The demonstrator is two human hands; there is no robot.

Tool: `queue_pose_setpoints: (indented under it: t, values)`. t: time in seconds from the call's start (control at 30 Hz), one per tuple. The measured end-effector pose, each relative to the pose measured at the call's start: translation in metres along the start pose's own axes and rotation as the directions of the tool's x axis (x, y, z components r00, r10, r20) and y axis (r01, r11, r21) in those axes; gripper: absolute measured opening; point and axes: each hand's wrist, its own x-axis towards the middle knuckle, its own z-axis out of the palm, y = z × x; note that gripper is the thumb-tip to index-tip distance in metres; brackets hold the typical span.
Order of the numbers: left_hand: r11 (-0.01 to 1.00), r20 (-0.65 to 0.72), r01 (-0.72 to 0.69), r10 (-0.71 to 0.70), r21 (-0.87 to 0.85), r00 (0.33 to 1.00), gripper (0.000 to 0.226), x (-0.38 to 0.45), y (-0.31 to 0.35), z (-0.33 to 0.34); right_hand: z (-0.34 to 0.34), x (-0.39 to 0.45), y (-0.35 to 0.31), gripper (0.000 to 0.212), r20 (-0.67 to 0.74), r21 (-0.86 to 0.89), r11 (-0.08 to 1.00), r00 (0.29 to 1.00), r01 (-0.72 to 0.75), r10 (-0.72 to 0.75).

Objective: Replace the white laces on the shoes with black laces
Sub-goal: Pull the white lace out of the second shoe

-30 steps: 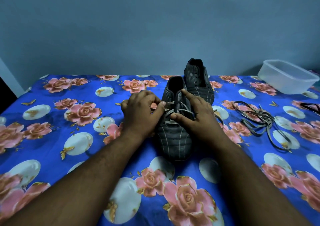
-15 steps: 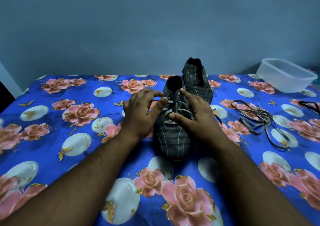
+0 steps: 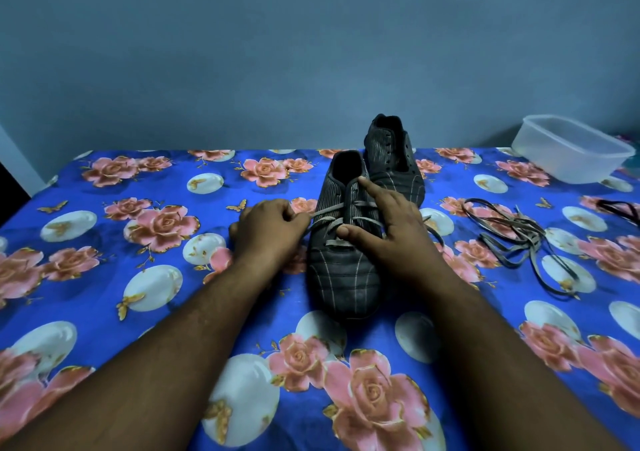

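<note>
Floral bedsheet, left hand now pinching white lace outward, right hand still splayed on near shoe.

Bed with blue floral sheet: two dark shoes mid-far edge, loose laces right, clear tub far-right corner.

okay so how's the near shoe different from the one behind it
The near shoe has a pale lace threaded across its front; the far shoe shows bare eyelets with no lace. The near shoe is being handled: the right hand presses on it and the left hand pulls the lace sideways, while the far shoe sits untouched. Both are dark, pin-striped shoes with toes pointing toward the camera, resting on the floral cloth.
</note>
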Motion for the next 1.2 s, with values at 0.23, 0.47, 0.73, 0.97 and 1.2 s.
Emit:
queue_pose_setpoints:
  t: [0.23, 0.47, 0.73, 0.97, 1.2]
  values:
    - [0.985, -0.074, -0.170, 0.170, -0.003, 0.983, 0.027, -0.005, 0.001, -0.002, 0.001, 0.001, 0.001, 0.090, -0.007, -0.007, 1.000, 1.000, -0.001, 0.001]
    - [0.888, -0.099, -0.435, 0.424, -0.147, 0.900, 0.033, -0.021, 0.017, -0.002, 0.002, 0.001, 0.001, 0.092, -0.009, 0.004, 1.000, 1.000, 0.018, -0.018]
    - [0.961, -0.103, -0.268, 0.260, -0.072, 0.960, 0.019, -0.010, 0.012, -0.001, 0.002, 0.001, 0.002, 0.085, -0.012, -0.002, 1.000, 1.000, 0.019, -0.019]
    - [0.972, -0.063, -0.055, 0.072, 0.229, 0.995, 0.029, 0.002, -0.003, -0.006, 0.001, 0.000, 0.000, 0.091, -0.003, 0.003, 1.000, 1.000, 0.002, -0.002]
    - [0.948, -0.094, -0.318, 0.318, 0.017, 0.943, 0.034, -0.007, 0.005, -0.006, 0.002, 0.000, 0.003, 0.089, -0.019, 0.006, 1.000, 1.000, 0.012, -0.012]
